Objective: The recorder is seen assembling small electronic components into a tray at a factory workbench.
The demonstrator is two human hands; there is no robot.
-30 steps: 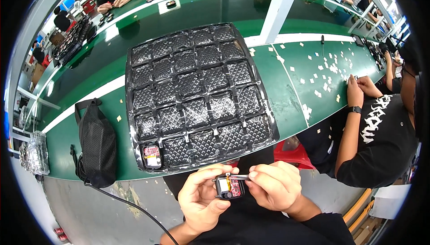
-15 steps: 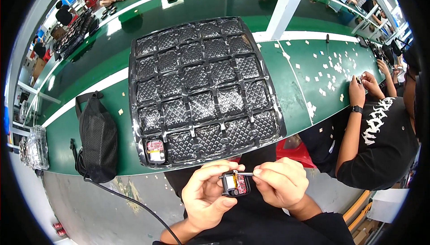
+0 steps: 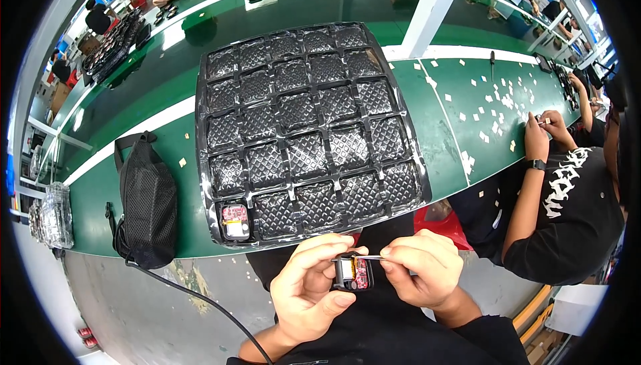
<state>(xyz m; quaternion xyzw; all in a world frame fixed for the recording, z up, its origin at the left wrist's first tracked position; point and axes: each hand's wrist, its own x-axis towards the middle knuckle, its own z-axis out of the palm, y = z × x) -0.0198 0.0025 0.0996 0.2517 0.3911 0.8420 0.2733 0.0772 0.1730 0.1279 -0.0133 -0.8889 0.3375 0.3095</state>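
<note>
My left hand (image 3: 308,291) is closed round the edges of a small black device housing (image 3: 353,285), its open side facing up. Inside it show a red circuit board (image 3: 362,274), a silvery battery-like block (image 3: 347,269) and a strip of yellow tape. Pinched in the fingers of my right hand (image 3: 422,268) is a thin pointed metal tool (image 3: 371,257). Its tip lies over the upper rim of the housing; whether it touches anything inside I cannot tell. A similar opened device (image 3: 234,222) sits in the near left pocket of a black plastic tray (image 3: 294,237).
The tray lies on a green workbench (image 3: 441,158), its other pockets lined with shiny black textured film. A black mesh bag (image 3: 150,205) and cable are at the left. To the right a person (image 3: 561,211) works near scattered pale squares (image 3: 497,108) and a screwdriver (image 3: 493,64).
The view has shifted slightly. Both hands stay nearly in place, with the housing tilted a little and the metal tool still at its upper rim.
</note>
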